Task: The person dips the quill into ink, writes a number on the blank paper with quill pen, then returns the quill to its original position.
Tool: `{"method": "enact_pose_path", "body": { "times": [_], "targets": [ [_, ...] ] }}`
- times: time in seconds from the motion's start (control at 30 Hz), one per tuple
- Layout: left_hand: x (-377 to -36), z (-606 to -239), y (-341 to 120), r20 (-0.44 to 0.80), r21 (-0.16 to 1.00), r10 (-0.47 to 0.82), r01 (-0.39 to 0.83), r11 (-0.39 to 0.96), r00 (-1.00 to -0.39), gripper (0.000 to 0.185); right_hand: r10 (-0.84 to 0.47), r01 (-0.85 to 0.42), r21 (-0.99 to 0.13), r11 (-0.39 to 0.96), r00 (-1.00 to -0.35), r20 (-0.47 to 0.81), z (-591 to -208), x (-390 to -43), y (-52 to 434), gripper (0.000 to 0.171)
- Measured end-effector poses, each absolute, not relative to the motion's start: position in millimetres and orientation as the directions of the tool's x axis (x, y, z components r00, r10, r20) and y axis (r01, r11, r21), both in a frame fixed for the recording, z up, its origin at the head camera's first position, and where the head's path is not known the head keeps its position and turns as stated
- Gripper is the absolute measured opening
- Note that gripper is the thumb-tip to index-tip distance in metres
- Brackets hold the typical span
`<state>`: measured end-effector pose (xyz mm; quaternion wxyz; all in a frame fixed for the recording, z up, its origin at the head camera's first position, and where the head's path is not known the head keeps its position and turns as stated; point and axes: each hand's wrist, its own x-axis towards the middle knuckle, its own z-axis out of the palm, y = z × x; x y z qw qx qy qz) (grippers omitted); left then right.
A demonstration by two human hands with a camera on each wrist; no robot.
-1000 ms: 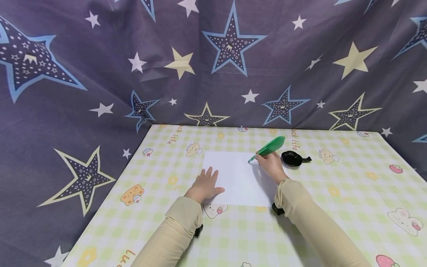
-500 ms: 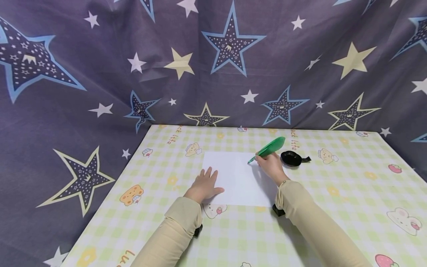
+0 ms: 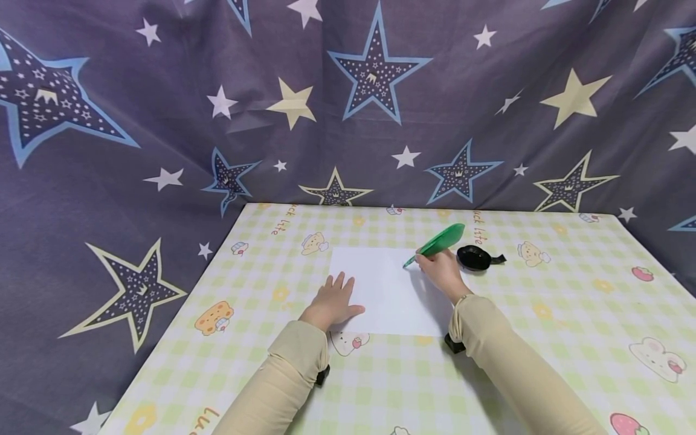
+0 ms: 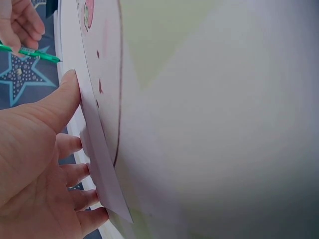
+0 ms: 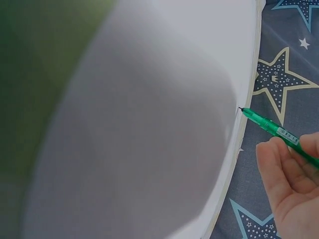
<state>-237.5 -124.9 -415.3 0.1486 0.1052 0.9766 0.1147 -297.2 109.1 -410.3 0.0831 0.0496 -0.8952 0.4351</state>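
A white sheet of paper [image 3: 388, 289] lies flat on the checked table [image 3: 571, 302]. My left hand [image 3: 333, 300] rests flat on the sheet's left edge with fingers spread; the left wrist view shows that hand [image 4: 45, 164] pressing the paper [image 4: 102, 164]. My right hand [image 3: 441, 269] grips a green feather-topped pen [image 3: 437, 241] whose tip touches the sheet near its upper right. In the right wrist view the pen [image 5: 271, 127] meets the paper [image 5: 164, 114] while the right hand [image 5: 294, 186] holds its barrel.
A small black dish [image 3: 474, 258] sits on the table just right of my right hand. A star-patterned dark cloth [image 3: 348, 103] hangs behind and around the table. Cartoon prints dot the tablecloth.
The pen tip has crept very slightly left on the paper. The left hand has stayed put.
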Motion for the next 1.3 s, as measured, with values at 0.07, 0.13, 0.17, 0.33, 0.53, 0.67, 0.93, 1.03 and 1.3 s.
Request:
{"method": "enact_pose_path", "body": {
  "times": [0.07,0.13,0.17,0.33,0.53,0.67,0.93,1.03,1.3],
  "targets": [
    [-237.5,-414.7,-125.1,-0.267,0.253,0.242,0.174,0.952,-0.933,0.07,-0.019,-0.167,-0.771,0.615,-0.98,0.197,-410.1,-296.6,109.0,0.019],
    [-237.2,-413.9,-125.2,-0.269,0.251,0.243,0.176,0.952,-0.932,0.071,-0.021,-0.172,-0.771,0.613,-0.979,0.202,-410.2,-296.1,109.0,0.018],
    [-237.1,-413.7,-125.3,-0.27,0.249,0.243,0.176,0.952,-0.932,0.071,-0.023,-0.175,-0.772,0.611,-0.979,0.203,-410.0,-295.8,109.1,0.018],
    [-237.0,-413.2,-124.9,-0.274,0.245,0.241,0.174,0.954,-0.931,0.071,-0.023,-0.173,-0.774,0.609,-0.979,0.201,-410.1,-294.3,109.6,0.017],
    [-237.1,-413.0,-124.2,-0.273,0.243,0.243,0.177,0.954,-0.931,0.07,-0.029,-0.179,-0.772,0.61,-0.978,0.204,-410.8,-292.3,110.4,0.018],
    [-237.4,-413.5,-124.1,-0.274,0.237,0.242,0.178,0.955,-0.931,0.07,-0.035,-0.182,-0.773,0.607,-0.979,0.203,-411.1,-291.4,110.7,0.018],
    [-237.6,-413.9,-124.2,-0.269,0.231,0.242,0.182,0.956,-0.932,0.07,-0.046,-0.184,-0.775,0.605,-0.979,0.196,-411.2,-288.8,111.5,0.018],
    [-237.8,-413.8,-124.0,-0.269,0.235,0.24,0.179,0.956,-0.933,0.07,-0.048,-0.186,-0.777,0.602,-0.979,0.197,-411.2,-288.5,111.8,0.018],
    [-238.2,-415.2,-124.8,-0.271,0.232,0.242,0.181,0.956,-0.932,0.071,-0.053,-0.176,-0.79,0.587,-0.982,0.18,-410.3,-286.9,111.6,0.018]
  ]
}}
